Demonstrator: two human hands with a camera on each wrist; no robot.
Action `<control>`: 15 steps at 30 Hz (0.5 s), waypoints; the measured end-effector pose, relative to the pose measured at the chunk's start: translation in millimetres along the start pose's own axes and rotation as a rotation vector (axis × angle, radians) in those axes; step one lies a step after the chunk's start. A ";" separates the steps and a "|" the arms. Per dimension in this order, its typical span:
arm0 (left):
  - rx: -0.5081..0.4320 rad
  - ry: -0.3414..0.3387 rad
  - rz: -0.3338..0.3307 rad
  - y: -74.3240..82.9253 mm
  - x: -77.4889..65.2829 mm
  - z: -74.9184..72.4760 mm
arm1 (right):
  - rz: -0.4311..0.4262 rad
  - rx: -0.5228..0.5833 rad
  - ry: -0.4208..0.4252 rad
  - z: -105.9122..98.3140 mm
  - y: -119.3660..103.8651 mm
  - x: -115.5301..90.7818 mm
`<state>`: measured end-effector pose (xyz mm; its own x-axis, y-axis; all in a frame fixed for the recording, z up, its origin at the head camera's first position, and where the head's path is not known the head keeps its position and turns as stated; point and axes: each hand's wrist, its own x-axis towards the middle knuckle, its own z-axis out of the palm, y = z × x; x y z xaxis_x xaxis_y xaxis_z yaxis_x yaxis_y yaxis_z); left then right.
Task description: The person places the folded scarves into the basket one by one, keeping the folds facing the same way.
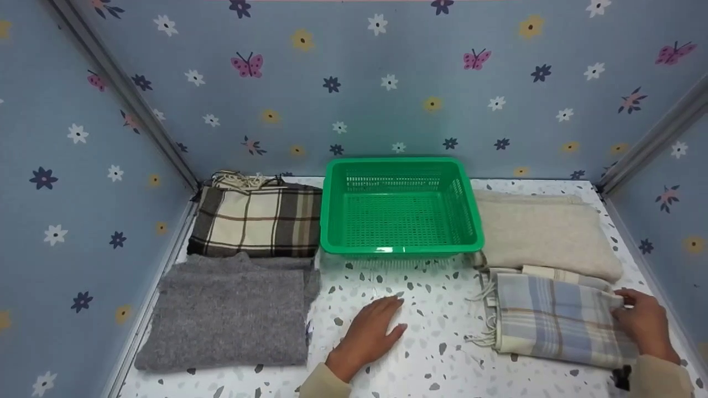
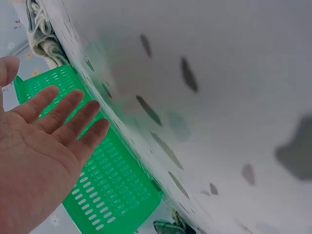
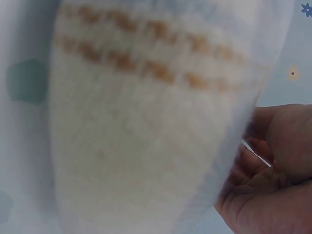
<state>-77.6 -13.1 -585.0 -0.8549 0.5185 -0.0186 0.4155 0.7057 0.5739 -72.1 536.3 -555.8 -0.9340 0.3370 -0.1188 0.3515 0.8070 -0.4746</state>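
In the head view my right hand (image 1: 646, 323) is at the right edge of a folded blue and cream plaid scarf (image 1: 553, 315) with fringe on its left end. The right wrist view has this scarf (image 3: 136, 126) up close and blurred, its edge pinched between the thumb and curled fingers of that hand (image 3: 278, 170). My left hand (image 1: 369, 334) is over the speckled tabletop, near the middle front, holding nothing. Its fingers are extended and the palm is bare in the left wrist view, where the green basket (image 2: 109, 187) appears behind the hand (image 2: 44, 146).
The green plastic basket (image 1: 398, 247) stands at the back centre. Left of it lie a brown and cream plaid scarf (image 1: 254, 221) and a folded grey cloth (image 1: 232, 315). A folded beige cloth (image 1: 547, 235) lies behind the blue plaid scarf. Patterned walls (image 1: 354, 110) enclose the speckled table (image 1: 437, 309).
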 end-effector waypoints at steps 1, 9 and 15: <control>-0.007 -0.006 -0.001 0.5 1.3 0.9 | -0.008 0.001 0.005 0.4 0.5 -0.2; -0.034 -0.015 0.013 8.9 7.3 4.1 | -0.008 0.009 0.017 0.9 1.6 1.6; -0.058 -0.046 0.011 13.7 12.8 7.1 | 0.009 0.014 0.006 0.2 0.4 0.4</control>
<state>-80.6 6.7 -583.3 -0.8345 0.5488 -0.0492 0.4050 0.6714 0.6206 -72.4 536.7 -556.2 -0.9304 0.3471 -0.1177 0.3588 0.7970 -0.4859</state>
